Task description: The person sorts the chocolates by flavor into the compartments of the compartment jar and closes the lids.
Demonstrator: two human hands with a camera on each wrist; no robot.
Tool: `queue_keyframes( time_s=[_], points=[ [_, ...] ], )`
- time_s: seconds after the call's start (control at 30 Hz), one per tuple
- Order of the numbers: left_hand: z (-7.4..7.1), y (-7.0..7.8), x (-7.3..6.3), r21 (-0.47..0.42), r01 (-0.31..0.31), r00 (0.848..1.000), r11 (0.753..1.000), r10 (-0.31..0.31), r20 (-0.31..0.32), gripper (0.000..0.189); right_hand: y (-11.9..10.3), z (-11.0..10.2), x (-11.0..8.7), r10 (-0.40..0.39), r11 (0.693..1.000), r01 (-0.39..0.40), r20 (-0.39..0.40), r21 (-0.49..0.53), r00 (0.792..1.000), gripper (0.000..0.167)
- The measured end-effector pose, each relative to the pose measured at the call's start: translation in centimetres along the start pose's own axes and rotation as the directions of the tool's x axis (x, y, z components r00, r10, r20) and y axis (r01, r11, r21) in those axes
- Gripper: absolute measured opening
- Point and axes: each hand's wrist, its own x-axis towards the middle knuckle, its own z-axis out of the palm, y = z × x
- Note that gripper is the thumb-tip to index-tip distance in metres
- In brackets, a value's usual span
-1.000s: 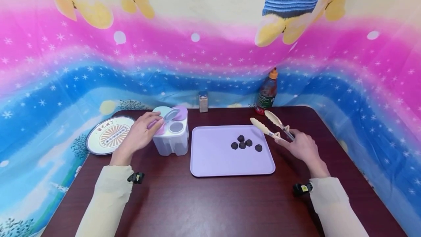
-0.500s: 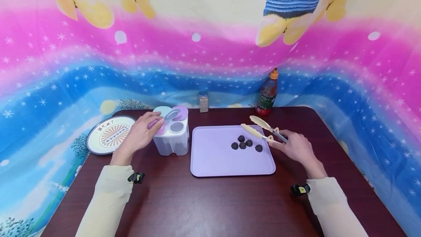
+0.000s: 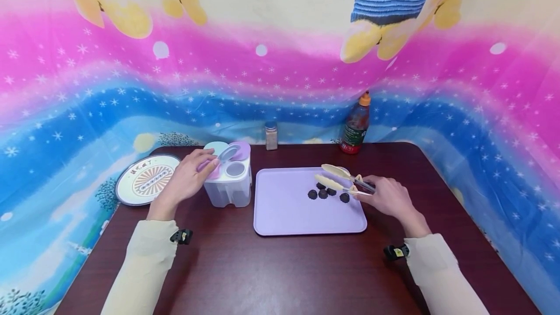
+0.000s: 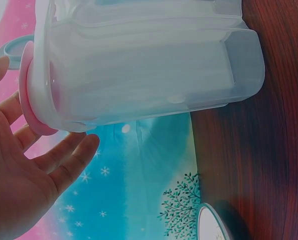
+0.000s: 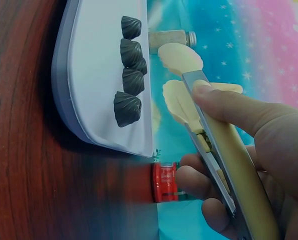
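My right hand (image 3: 388,197) grips metal tongs (image 5: 186,107) with cream scalloped tips, thumb along one arm. The tips stand apart over several small dark fluted, dome-shaped pieces (image 3: 312,194), which lie on the right half of a lilac tray (image 3: 280,218). At left, my left hand (image 3: 189,176) lies over the top of a clear multi-compartment container (image 3: 227,193) with coloured round lids. One grey-blue lid (image 3: 229,152) is raised beside a round opening, the thumb against it. In the left wrist view the fingers spread loosely round a pink lid (image 4: 30,95).
A white patterned oval plate (image 3: 146,179) lies left of the container. Behind the tray stand a small shaker jar (image 3: 271,137) and a red sauce bottle (image 3: 355,125) with an orange cap. A printed cloth (image 3: 280,72) hangs behind the dark wooden table (image 3: 280,276).
My right hand has moved left and slightly towards me, bringing the tongs from the tray's right edge over the dark pieces. The left hand has stayed at the container.
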Motion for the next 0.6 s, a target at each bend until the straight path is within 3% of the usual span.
queue_keyframes(
  time_s=[0.33, 0.6],
  points=[
    [0.1, -0.2, 0.0, 0.001, -0.006, 1.000, 1.000, 0.006, -0.010, 0.044, -0.3, 0.2, 0.7, -0.024, 0.999, 0.024, 0.020, -0.028, 1.000, 0.068],
    [0.2, -0.3, 0.1, -0.002, -0.005, 1.000, 1.000, 0.005, -0.014, 0.044, 0.0, 0.5, 1.3, 0.007, 1.000, -0.007, 0.004, -0.021, 1.000, 0.067]
  ],
)
